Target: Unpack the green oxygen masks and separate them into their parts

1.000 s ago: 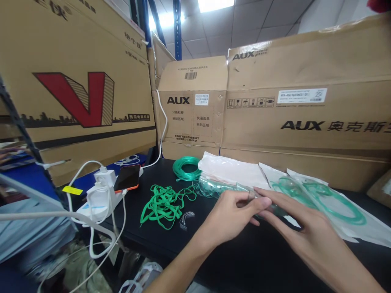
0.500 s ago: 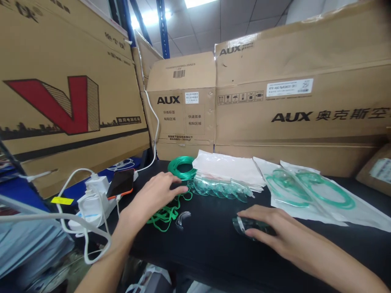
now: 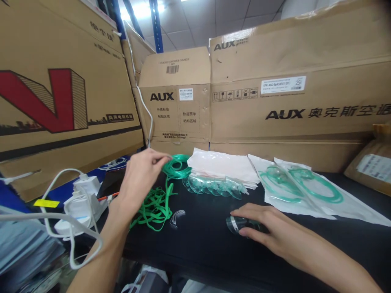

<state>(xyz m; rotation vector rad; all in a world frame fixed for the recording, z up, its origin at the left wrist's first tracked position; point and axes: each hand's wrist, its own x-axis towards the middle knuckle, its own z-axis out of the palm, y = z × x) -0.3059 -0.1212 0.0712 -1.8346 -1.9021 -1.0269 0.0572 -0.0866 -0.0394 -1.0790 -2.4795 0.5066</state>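
Note:
My left hand (image 3: 143, 173) is raised over the left part of the black table, thumb and forefinger pinched at the edge of a coil of green tubing (image 3: 177, 167); what lies between the fingertips is too small to tell. Below it spreads a heap of green straps (image 3: 154, 209), with small clear curved strips (image 3: 176, 218) to its right. My right hand (image 3: 262, 219) grips a transparent green mask (image 3: 234, 224) with a white strip, low over the table. Behind lies a row of clear green masks (image 3: 214, 187) before stacked white bags (image 3: 222, 165).
Two packed mask sets (image 3: 281, 181) lie at the right on the black table (image 3: 201, 236). Cardboard boxes (image 3: 180, 118) wall the back. White chargers with cables (image 3: 81, 207) and a partly hidden phone (image 3: 111, 183) are at the left.
My left hand has moved up and left, away from the mask row, uncovering more of the green straps. My right hand keeps its grip on the mask. The whole view has shifted slightly.

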